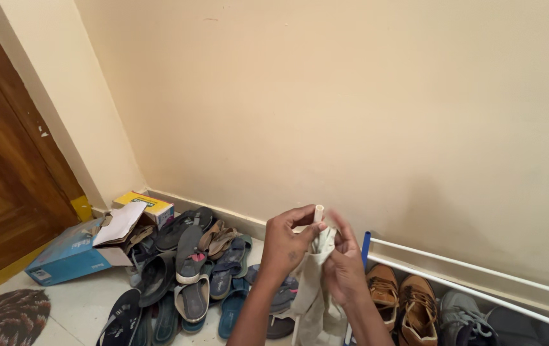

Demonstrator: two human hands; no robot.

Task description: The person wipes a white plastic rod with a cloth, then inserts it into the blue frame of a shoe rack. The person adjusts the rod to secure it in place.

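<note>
Your left hand (pixel 285 247) pinches the top of an upright white tube (pixel 318 213) between thumb and fingertips, while your right hand (pixel 345 268) closes its fingers around a pale cloth (pixel 313 291) wrapped about the tube just below, so the tube stands between both hands above the floor (pixel 79 307). Beyond your hands, brown shoes (pixel 401 298) sit under the white rails of a rack (pixel 473 272) along the wall's foot. To the left, a heap of sandals (pixel 191 269) lies beside a blue box (pixel 69 256) and a yellow box (pixel 149 206) near the door corner.
</note>
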